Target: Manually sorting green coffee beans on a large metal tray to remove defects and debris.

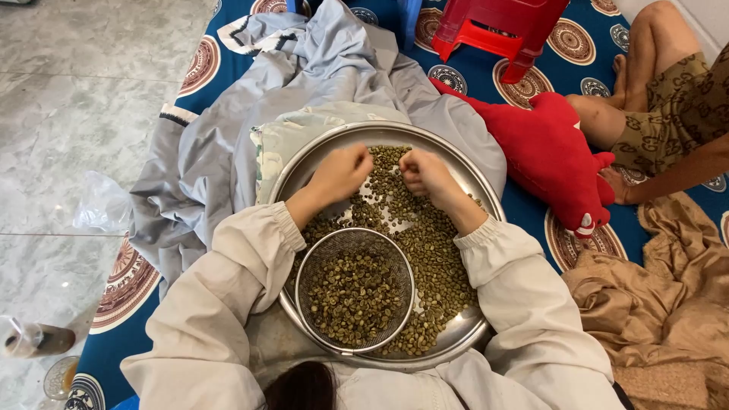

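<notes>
Hovering over one round steel tray (pixel 486 190) of green coffee beans (pixel 437 258), your left hand (pixel 343 173) and right hand (pixel 424 173) are both curled into pinches beside one wire-mesh sieve (pixel 354 291).

Olive-green beans (pixel 425 250) in silver tray (pixel 486 199); navy mat (pixel 531 72) (brown medallions); red stool (pixel 497 26); cream sleeves (pixel 220 304).

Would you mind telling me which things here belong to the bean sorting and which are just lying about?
In use:
left hand and right hand, both closed over the beans
steel tray
mesh sieve, part full of beans

Lying about:
red stool
red plush toy
grey cloth
tan blanket
plastic bag
</notes>
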